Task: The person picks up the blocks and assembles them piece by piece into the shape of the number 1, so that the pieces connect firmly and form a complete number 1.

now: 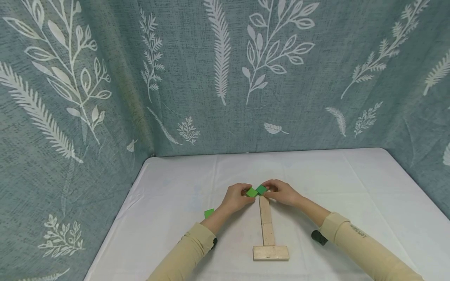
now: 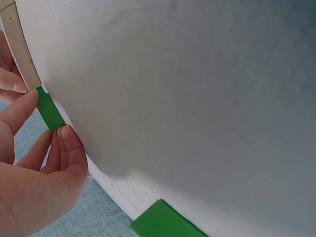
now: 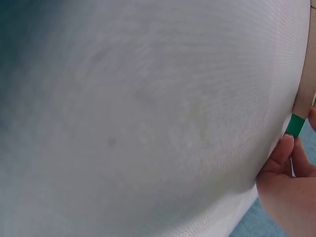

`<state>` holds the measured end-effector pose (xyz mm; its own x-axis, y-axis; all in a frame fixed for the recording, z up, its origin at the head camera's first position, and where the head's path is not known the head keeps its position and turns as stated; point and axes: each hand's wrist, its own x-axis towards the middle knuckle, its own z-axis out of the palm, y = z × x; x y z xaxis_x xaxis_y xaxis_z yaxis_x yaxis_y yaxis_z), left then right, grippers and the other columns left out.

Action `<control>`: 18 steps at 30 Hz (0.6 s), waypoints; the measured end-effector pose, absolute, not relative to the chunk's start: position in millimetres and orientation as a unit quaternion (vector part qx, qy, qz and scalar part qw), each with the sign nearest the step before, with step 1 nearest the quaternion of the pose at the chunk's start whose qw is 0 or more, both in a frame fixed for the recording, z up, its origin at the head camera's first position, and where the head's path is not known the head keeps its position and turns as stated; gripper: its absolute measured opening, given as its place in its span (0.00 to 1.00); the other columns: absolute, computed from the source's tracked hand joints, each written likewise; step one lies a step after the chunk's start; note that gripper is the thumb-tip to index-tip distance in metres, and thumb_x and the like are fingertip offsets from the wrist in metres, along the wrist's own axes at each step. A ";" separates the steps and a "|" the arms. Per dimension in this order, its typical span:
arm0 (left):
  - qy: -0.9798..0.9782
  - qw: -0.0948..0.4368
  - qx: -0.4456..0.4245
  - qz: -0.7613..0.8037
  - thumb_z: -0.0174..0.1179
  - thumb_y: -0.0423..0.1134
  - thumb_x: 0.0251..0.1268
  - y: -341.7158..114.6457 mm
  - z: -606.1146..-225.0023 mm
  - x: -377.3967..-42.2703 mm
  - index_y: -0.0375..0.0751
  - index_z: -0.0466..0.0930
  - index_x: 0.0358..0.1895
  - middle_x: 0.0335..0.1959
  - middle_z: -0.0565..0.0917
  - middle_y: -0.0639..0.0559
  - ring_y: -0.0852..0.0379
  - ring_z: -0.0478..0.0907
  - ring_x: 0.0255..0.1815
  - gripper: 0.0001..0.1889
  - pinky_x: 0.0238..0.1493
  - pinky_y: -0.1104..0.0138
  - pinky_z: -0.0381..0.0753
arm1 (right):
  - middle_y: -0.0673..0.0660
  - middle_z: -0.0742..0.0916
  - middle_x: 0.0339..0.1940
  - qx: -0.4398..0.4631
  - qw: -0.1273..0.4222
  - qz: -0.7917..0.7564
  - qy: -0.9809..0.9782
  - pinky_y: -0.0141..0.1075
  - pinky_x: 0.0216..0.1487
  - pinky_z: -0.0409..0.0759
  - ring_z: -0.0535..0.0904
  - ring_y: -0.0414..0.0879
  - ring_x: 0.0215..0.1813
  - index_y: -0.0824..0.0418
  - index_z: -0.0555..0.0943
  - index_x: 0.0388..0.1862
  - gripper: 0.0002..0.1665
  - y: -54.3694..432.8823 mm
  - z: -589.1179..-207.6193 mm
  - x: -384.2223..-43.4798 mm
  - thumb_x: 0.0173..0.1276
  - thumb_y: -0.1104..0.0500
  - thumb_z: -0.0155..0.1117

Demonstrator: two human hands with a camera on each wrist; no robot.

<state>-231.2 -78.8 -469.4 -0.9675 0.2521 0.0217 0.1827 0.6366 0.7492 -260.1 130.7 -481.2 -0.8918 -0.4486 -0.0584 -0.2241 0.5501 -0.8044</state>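
Two green blocks meet at the far end of a line of wooden blocks on the white cloth. My left hand [image 1: 239, 197] pinches the light green block [image 1: 251, 192] between thumb and fingers. On the other side, my right hand [image 1: 281, 192] holds the darker green block [image 1: 261, 189] by its edges. From them a wooden block [image 1: 265, 209] runs toward me, end to end with another wooden block [image 1: 268, 234]. A third wooden block [image 1: 270, 253] lies crosswise at the near end. In the right wrist view, the darker green block [image 3: 296, 125] touches the wooden block's end.
Another green block [image 1: 209, 213] lies beside my left forearm, and it shows large in the left wrist view. A dark cylindrical object [image 1: 318, 237] rests by the right sleeve. A patterned curtain [image 1: 246, 78] stands behind the white-covered table [image 1: 175, 175].
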 end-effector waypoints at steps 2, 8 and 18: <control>0.904 0.043 0.119 0.409 0.69 0.35 0.57 -78.8 -469.4 -231.3 0.32 0.80 0.56 0.47 0.82 0.41 0.48 0.78 0.47 0.22 0.45 0.60 0.79 | 0.54 0.80 0.39 -0.194 0.130 -0.435 0.870 0.38 0.33 0.71 0.71 0.45 0.34 0.67 0.77 0.58 0.22 131.0 -481.9 -260.4 0.69 0.58 0.61; 0.900 0.042 0.118 0.417 0.70 0.36 0.57 -79.3 -468.7 -231.9 0.33 0.80 0.55 0.46 0.82 0.42 0.48 0.79 0.47 0.22 0.45 0.59 0.79 | 0.54 0.80 0.39 -0.198 0.128 -0.435 0.869 0.37 0.33 0.71 0.71 0.45 0.33 0.67 0.76 0.59 0.22 131.4 -481.7 -261.0 0.70 0.58 0.61; 0.893 0.033 0.106 0.435 0.69 0.35 0.58 -79.9 -468.9 -230.9 0.33 0.81 0.53 0.47 0.82 0.42 0.48 0.79 0.47 0.19 0.46 0.58 0.79 | 0.54 0.80 0.39 -0.197 0.125 -0.434 0.870 0.37 0.33 0.70 0.71 0.45 0.34 0.68 0.77 0.58 0.21 132.0 -481.8 -261.0 0.69 0.59 0.61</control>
